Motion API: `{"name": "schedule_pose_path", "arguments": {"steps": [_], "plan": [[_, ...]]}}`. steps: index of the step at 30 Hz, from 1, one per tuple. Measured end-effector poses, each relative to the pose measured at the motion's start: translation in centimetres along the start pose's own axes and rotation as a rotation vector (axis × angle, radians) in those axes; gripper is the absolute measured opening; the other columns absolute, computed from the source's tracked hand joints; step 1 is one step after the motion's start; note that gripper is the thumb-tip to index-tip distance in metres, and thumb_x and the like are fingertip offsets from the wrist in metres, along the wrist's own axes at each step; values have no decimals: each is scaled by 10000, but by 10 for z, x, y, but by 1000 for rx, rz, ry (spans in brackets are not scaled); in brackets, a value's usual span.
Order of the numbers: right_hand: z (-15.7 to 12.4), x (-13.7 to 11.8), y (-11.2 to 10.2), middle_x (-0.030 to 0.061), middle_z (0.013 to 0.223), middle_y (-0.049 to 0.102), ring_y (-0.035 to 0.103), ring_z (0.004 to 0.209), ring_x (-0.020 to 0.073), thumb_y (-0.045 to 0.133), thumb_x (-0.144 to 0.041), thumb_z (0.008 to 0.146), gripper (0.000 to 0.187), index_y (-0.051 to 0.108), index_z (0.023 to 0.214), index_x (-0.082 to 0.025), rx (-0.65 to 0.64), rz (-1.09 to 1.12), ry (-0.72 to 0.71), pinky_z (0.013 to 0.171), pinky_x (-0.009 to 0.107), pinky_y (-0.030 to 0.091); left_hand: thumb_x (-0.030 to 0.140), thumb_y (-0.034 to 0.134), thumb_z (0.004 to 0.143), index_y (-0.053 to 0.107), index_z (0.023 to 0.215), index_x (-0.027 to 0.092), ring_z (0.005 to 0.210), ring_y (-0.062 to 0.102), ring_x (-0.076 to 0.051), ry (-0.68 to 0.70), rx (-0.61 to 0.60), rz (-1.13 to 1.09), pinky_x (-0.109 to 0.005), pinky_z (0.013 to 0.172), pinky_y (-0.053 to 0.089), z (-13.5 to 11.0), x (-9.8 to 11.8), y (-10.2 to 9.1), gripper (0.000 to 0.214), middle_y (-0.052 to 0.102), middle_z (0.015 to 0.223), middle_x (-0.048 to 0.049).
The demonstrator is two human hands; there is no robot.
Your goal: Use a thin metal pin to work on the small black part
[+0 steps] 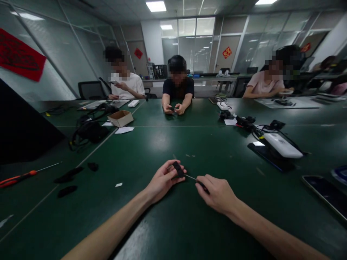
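Over the green table, my left hand (162, 182) is closed around a small black rectangular part (178, 169), holding it between thumb and fingers at a tilt. A small hole or mark shows on the part's face. My right hand (218, 195) grips a screwdriver (202, 185) by its dark handle. The thin metal shaft points left, and its tip meets or lies very close to the black part's lower right edge; I cannot tell whether it is inserted. Fingers cover much of the handle.
An orange-and-black screwdriver (31, 173) and black pieces (67, 175) lie left on the green table (130, 216). Farther off is an open cardboard box (120, 118). Phones (271, 156), a white power bank (282, 145) and cables are right. Several people sit across the table.
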State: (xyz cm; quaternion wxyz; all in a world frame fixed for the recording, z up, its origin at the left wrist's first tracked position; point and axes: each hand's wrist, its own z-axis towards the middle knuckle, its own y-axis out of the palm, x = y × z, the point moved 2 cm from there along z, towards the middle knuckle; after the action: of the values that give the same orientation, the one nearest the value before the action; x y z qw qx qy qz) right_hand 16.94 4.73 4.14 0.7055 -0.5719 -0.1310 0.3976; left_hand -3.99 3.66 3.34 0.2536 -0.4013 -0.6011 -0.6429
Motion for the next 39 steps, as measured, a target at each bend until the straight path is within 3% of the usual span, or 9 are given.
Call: {"name": "schedule_pose_path", "arguments": {"steps": [14, 23, 28, 39], "plan": [[-3, -8, -6, 25, 756, 584, 497, 610, 72, 377, -268, 943, 281, 628, 1031, -178, 25, -81, -65, 544, 182, 328, 272, 586, 839, 501, 1176, 161, 1054, 542, -261, 28, 4, 112, -443, 947, 407, -6, 0, 5, 365, 547, 1109, -147], [-4, -3, -6, 10, 716, 557, 472, 592, 76, 396, -249, 934, 245, 634, 937, -191, -6, -102, -36, 529, 195, 293, 331, 586, 829, 545, 1130, 154, 1009, 554, -224, 37, -9, 352, -380, 922, 424, -6, 3, 12, 352, 578, 1090, -130], [-5, -2, -4, 23, 794, 583, 499, 640, 84, 414, -248, 931, 239, 612, 1056, -205, 36, -142, -55, 544, 200, 311, 332, 570, 836, 551, 1106, 147, 978, 566, -215, 78, 9, 463, -346, 891, 440, -3, 1, 11, 328, 592, 1066, -126], [-10, -7, -6, 41, 848, 597, 530, 663, 86, 410, -279, 945, 269, 581, 1131, -189, 128, -192, -108, 549, 180, 363, 386, 610, 807, 556, 1074, 117, 955, 576, -220, 52, 34, 357, -378, 882, 474, -1, -5, 8, 383, 581, 1068, -140]]}}
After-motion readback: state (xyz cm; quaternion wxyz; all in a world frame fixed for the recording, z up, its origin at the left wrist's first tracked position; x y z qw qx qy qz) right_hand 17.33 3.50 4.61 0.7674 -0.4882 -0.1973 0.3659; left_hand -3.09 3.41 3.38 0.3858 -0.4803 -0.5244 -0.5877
